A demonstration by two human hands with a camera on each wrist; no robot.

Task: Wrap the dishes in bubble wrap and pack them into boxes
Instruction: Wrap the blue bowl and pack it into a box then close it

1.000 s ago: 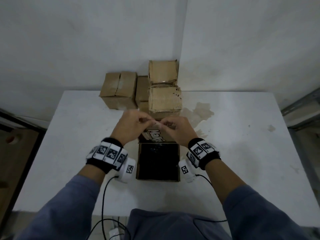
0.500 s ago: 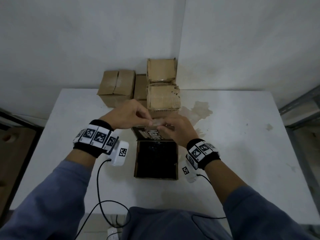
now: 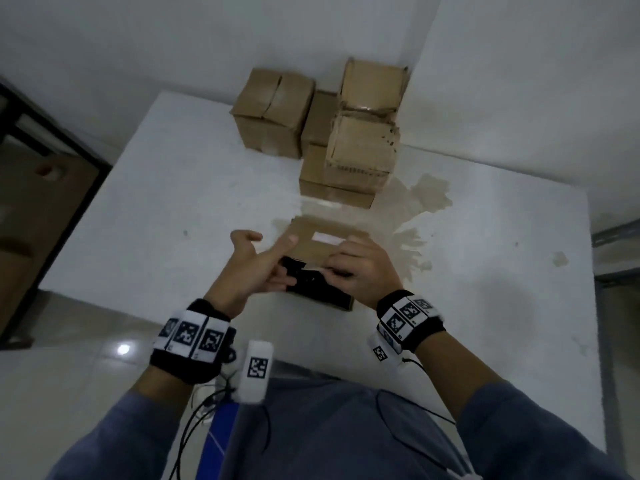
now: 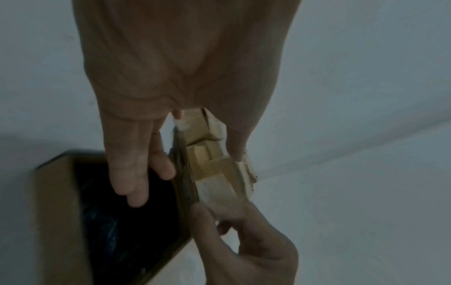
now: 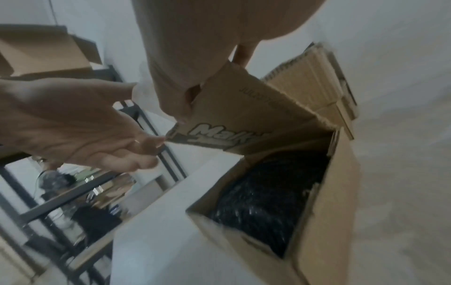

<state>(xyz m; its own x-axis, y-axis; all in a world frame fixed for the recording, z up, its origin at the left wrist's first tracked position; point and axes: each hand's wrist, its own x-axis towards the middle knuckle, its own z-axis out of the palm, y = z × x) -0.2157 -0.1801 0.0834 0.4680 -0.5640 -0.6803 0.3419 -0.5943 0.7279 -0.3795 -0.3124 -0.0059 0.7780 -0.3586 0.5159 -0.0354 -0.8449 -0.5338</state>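
An open cardboard box (image 3: 341,302) stands on the white table (image 3: 173,202) right in front of me. A dark bubble-wrapped bundle (image 5: 263,202) fills the inside. The far flap (image 3: 318,245), printed on its inner face (image 5: 244,115), leans over the opening. My right hand (image 3: 358,268) pinches the flap's free edge between thumb and fingers (image 5: 175,100). At the flap's left corner is my left hand (image 3: 258,268), fingers straight, with the index finger lying on the flap's outer face. The left wrist view shows those straight fingers (image 4: 131,169) beside the flap's edge.
Several closed cardboard boxes (image 3: 360,150) are stacked at the back of the table against the wall, another one (image 3: 273,112) to their left. A brown stain (image 3: 419,199) marks the tabletop. The table's left edge drops to the floor. Metal shelving (image 5: 73,192) stands to the left.
The flap has come down from upright to lean over the opening. My left hand has let go and straightened its fingers. My head has tilted, so the view is turned.
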